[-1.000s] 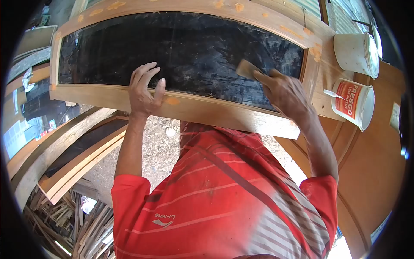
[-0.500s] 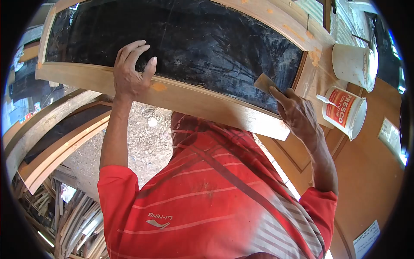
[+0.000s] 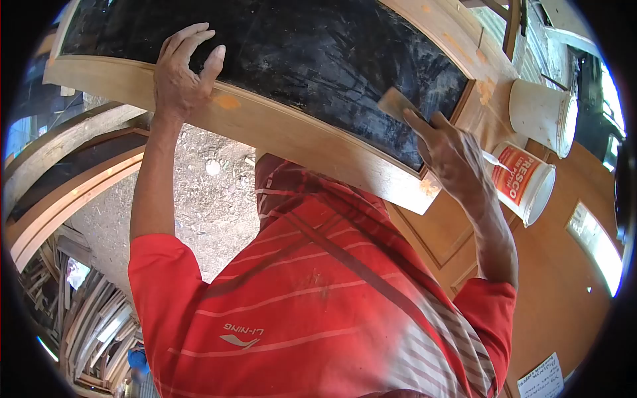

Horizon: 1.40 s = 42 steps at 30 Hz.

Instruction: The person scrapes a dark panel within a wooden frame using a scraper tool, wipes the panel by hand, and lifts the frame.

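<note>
A wooden frame (image 3: 312,142) surrounds a dark, smeared panel (image 3: 285,60), with orange-brown filler patches on the wood. My left hand (image 3: 182,76) rests over the frame's near edge at the left, fingers apart and holding nothing. In my right hand (image 3: 448,149) is a flat scraper (image 3: 397,104), its blade over the right part of the dark panel. My right fingers are closed round its handle end, which they mostly hide.
Right of the frame stand a white bucket (image 3: 543,116) and a red-labelled putty tub (image 3: 521,179). A brown panelled door (image 3: 531,285) lies beyond. Wood strips (image 3: 99,325) are piled at the lower left, near curved wooden pieces (image 3: 76,192).
The view has turned, and the frame looks more tilted. The scraper moved right towards the panel's end, then back up and left. My left hand has stayed on the frame's edge.
</note>
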{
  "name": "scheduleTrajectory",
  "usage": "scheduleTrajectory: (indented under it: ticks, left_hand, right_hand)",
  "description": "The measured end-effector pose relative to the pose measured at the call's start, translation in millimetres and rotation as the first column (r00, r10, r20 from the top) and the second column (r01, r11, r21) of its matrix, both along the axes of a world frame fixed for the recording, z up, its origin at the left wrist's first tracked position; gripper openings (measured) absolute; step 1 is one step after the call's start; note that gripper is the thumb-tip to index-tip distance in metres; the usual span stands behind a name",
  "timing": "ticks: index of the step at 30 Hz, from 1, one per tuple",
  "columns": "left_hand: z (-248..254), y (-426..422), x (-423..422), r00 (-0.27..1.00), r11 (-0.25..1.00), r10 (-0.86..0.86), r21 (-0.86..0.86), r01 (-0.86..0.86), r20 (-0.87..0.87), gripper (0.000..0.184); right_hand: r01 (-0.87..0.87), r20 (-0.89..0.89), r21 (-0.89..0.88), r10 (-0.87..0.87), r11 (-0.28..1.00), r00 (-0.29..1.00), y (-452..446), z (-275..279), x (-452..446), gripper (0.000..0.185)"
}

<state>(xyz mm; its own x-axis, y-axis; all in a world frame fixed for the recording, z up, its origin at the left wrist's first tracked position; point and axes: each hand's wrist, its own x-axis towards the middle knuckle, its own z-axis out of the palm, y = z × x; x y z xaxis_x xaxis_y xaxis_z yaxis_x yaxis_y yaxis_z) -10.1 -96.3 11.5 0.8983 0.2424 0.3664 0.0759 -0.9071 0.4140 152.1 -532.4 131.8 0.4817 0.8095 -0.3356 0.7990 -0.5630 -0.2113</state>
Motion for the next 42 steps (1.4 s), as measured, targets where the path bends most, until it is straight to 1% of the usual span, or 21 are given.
scheduleTrajectory:
  ticks: [1,4,7,10,13,15,16,19,23,25,27,29,30,32,34,37,38,41,42]
  left_hand:
    - [0.3,1.2,1.1,1.0,1.0,0.008,0.013,-0.008,0.0,0.032]
    - [-1.9,-5.6,-0.5,1.0,0.999,0.026,0.024,-0.026,0.0,0.032]
    - [-2.3,0.4,5.0,0.999,0.999,0.01,0.047,-0.012,0.033,0.033]
    - [-3.8,-2.2,-0.8,0.999,0.997,0.037,0.061,-0.038,0.014,0.033]
    - [-1.7,-7.1,4.2,0.999,0.998,0.032,0.05,-0.033,0.008,0.033]
    - [-1.9,-2.8,3.5,0.999,0.998,0.024,0.062,-0.026,0.037,0.033]
    - [-2.4,-4.5,3.5,0.998,0.996,0.057,0.073,-0.059,0.023,0.033]
    - [1.0,-7.7,3.3,0.997,0.996,0.078,0.052,-0.079,0.02,0.032]
    - [-5.9,-3.1,-0.8,0.997,0.994,0.07,0.078,-0.072,0.031,0.034]
    - [-0.8,-0.7,5.1,0.997,0.994,0.08,0.07,-0.081,0.024,0.035]
    - [-6.7,-8.0,-1.7,0.995,0.994,0.097,0.055,-0.097,0.01,0.036]
    - [-4.6,-3.6,0.7,0.995,0.992,0.092,0.088,-0.094,0.029,0.036]
    - [-1.2,-5.9,0.1,0.994,0.993,0.105,0.059,-0.106,0.033,0.037]
    - [-0.1,-2.7,4.9,0.992,0.989,0.121,0.082,-0.124,0.044,0.037]
    - [-2.6,-6.9,3.7,0.989,0.986,0.146,0.073,-0.149,0.039,0.036]
    - [-5.8,-5.8,3.1,0.989,0.988,0.138,0.062,-0.141,0.055,0.035]
    - [-6.5,-4.4,1.5,0.989,0.989,0.131,0.057,-0.134,0.063,0.035]
    - [-3.9,-5.7,-0.4,0.988,0.989,0.14,0.039,-0.142,0.059,0.035]
    - [-5.1,-6.5,0.5,0.989,0.989,0.134,0.05,-0.137,0.067,0.035]
  right_hand:
    - [0.001,-0.024,-0.045,-0.002,0.999,1.0,-0.9,3.2,-0.2,0.047]
    - [-0.007,0.001,-0.037,0.007,0.999,1.0,2.9,1.2,-0.8,0.047]
    - [-0.063,0.016,0.046,0.063,0.997,0.998,5.0,-6.8,3.9,0.047]
    - [0.016,-0.046,-0.05,-0.019,0.999,0.999,1.1,1.6,-2.2,0.047]
    - [-0.054,0.009,0.121,0.053,0.991,0.999,14.2,-11.7,4.4,0.046]
    - [-0.043,-0.026,0.051,0.045,0.998,0.999,11.0,-1.1,9.0,0.045]
    - [-0.05,-0.053,0.007,0.05,0.999,0.997,11.7,3.7,9.2,0.045]
    - [-0.002,-0.066,-0.024,0.001,1.0,0.998,23.8,2.7,7.1,0.049]
    - [-0.049,0.0,0.006,0.049,0.999,0.999,44.1,0.1,14.2,0.047]
    - [-0.081,0.014,0.006,0.081,0.997,0.997,48.0,-3.1,13.3,0.047]
    - [-0.109,0.018,-0.008,0.109,0.994,0.994,43.9,-1.9,9.5,0.046]
    - [-0.134,-0.005,0.039,0.135,0.99,0.991,57.7,-2.1,12.8,0.046]
    - [-0.15,-0.014,0.075,0.151,0.986,0.988,67.1,-3.4,15.2,0.046]
    - [-0.132,0.023,0.032,0.131,0.991,0.991,61.9,-8.3,17.1,0.045]
    - [-0.107,0.013,-0.043,0.108,0.993,0.994,66.7,-6.3,16.1,0.042]
    - [-0.212,0.018,0.152,0.211,0.965,0.977,97.0,-19.8,30.0,0.04]
    - [-0.2,0.003,0.175,0.203,0.964,0.979,101.7,-24.7,33.4,0.043]
    - [-0.169,-0.007,0.127,0.171,0.977,0.985,74.6,-16.9,32.0,0.046]
    - [-0.135,-0.058,0.096,0.141,0.986,0.988,57.8,-8.7,28.0,0.046]
